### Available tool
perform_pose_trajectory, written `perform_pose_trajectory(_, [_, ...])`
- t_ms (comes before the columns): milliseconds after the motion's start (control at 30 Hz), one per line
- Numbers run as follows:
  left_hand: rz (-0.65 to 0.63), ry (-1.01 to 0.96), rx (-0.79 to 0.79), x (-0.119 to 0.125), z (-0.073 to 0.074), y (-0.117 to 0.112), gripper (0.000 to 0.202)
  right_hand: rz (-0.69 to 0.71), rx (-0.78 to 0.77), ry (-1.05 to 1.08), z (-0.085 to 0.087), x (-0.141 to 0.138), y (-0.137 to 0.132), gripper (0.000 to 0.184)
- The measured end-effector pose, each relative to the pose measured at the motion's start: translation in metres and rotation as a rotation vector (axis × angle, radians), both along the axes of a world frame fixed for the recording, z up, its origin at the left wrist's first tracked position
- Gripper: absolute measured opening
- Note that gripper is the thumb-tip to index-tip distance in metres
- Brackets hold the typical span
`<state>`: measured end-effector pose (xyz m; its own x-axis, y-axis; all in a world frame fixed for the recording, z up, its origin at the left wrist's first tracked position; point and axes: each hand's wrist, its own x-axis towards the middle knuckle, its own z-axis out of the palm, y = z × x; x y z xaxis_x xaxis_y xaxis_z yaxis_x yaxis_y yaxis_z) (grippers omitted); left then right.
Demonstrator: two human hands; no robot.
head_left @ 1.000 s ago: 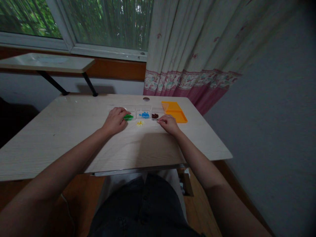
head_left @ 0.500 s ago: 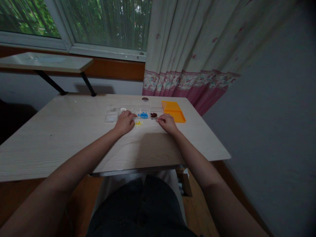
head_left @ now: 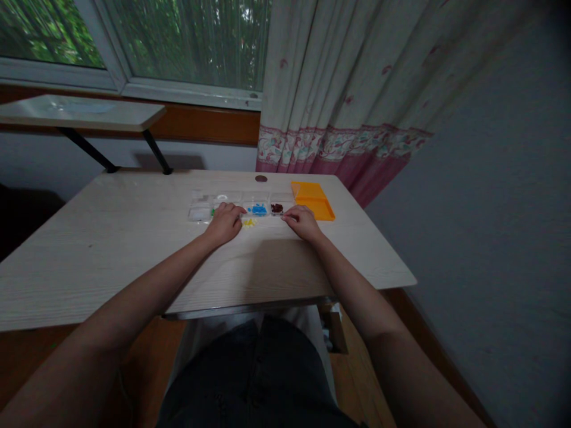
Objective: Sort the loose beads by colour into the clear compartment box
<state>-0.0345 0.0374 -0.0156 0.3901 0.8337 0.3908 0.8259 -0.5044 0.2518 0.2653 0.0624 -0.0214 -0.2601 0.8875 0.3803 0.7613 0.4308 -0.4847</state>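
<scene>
My left hand (head_left: 226,223) rests at the front edge of a row of clear plastic boxes, palm down, its fingers apart and holding nothing that shows. A bit of green (head_left: 213,211) peeks out beside it, mostly hidden by the hand. Right of these fingertips, small blue pieces (head_left: 259,210) lie in one clear box, and dark red pieces (head_left: 277,208) in another. Yellow pieces (head_left: 249,223) are loose on the table just in front. By the dark red pieces, my right hand (head_left: 301,222) has thumb and forefinger pinched together; anything between them is too small to make out.
An orange tray with its lid open (head_left: 317,208) stands right behind my right hand. A white box (head_left: 200,212) is at the row's left end. The pale wooden table (head_left: 134,255) meets a curtain (head_left: 312,142) behind; a raised shelf (head_left: 129,117) is at back left.
My left hand has shifted very slightly, and a little green shows beside it. The right hand stays nearly where it was, still pinched. The view has moved a touch.
</scene>
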Motion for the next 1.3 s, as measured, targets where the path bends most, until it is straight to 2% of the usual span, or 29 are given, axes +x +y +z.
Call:
perform_pose_trajectory(133, [0.027, -0.009, 0.007, 0.004, 0.002, -0.004, 0.035, 0.015, 0.111, 0.091, 0.003, 0.0, -0.001, 0.016])
perform_pose_trajectory(267, [0.055, -0.017, 0.042, 0.007, 0.007, -0.009, 0.037, -0.181, 0.274, 0.185, 0.01, 0.013, 0.0, 0.024])
perform_pose_trajectory(400, [0.046, -0.046, 0.077, 0.006, 0.013, -0.014, 0.037, -0.379, 0.278, 0.133, 0.012, 0.037, 0.003, 0.032])
perform_pose_trajectory(533, [0.028, -0.067, 0.077, 0.005, 0.02, -0.017, 0.036, -0.484, 0.234, 0.009, 0.006, 0.052, 0.007, 0.038])
perform_pose_trajectory(700, [0.022, -0.094, 0.063, 0.009, 0.023, -0.021, 0.035, -0.448, 0.221, -0.093, -0.001, 0.052, 0.01, 0.038])
perform_pose_trajectory(900, [0.065, -0.148, 0.085, 0.007, 0.011, -0.024, 0.034, -0.442, 0.208, -0.054, 0.001, 0.051, 0.008, 0.038])
perform_pose_trajectory(1100, [0.016, -0.092, 0.087, 0.0, 0.008, -0.025, 0.028, -0.417, 0.216, 0.04, 0.015, 0.037, -0.002, 0.039])
perform_pose_trajectory(1300, [-0.001, -0.022, 0.075, 0.001, 0.014, -0.028, 0.025, -0.165, 0.155, 0.013, 0.039, -0.005, -0.011, 0.033])
